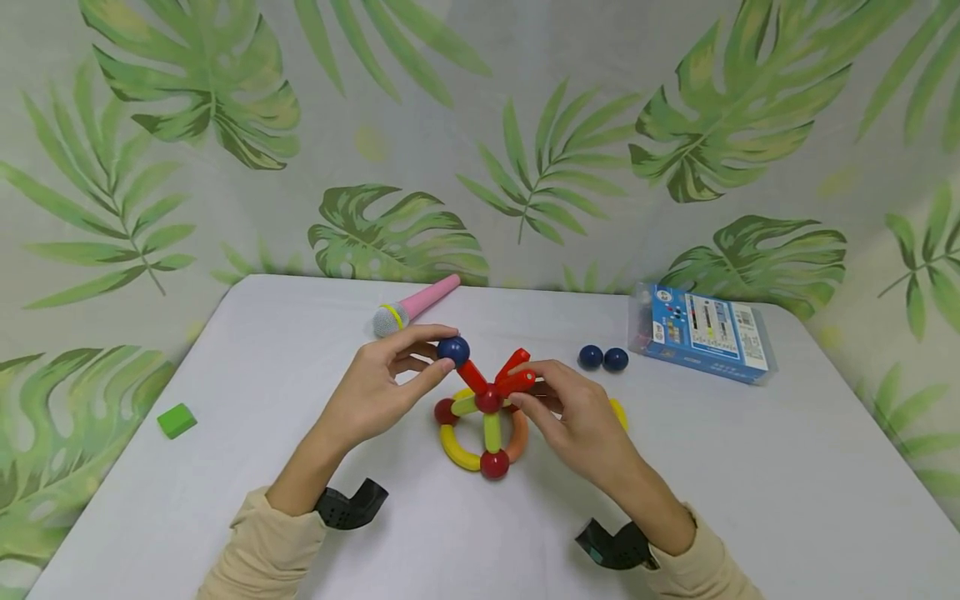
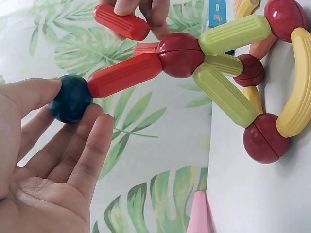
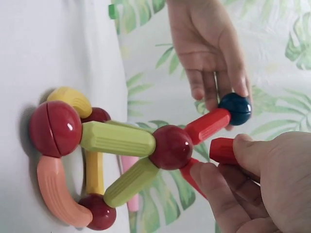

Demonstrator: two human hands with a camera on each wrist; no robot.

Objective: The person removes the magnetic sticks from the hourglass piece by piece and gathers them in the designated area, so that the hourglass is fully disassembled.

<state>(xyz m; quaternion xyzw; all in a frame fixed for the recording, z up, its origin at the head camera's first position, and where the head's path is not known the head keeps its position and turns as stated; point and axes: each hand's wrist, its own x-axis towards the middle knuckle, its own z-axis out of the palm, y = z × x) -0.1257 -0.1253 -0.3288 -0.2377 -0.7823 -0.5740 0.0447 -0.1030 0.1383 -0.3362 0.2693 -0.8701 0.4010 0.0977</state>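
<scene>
Your left hand [image 1: 378,385] pinches a blue ball [image 1: 453,351] at the end of a red rod [image 1: 472,377] that rises from the frame [image 1: 492,433]. Your right hand [image 1: 576,412] pinches a loose rod [image 1: 517,382], clear of the frame, which stands on the table [image 1: 420,533] between your hands. A green block [image 1: 177,422] lies well left. Beyond, two more balls [image 1: 591,357] sit near the box [image 1: 708,333]; the microphone [image 1: 416,306] lies behind.

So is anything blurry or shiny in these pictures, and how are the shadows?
Head view: soft, faint shadows on the white table, small glints on the two loose navy balls; left wrist view: scene tipped sideways, leaf-print backdrop softer than the ridged red stick; right wrist view: shiny highlight on the central dark red ball, backdrop slightly blurred.
</scene>
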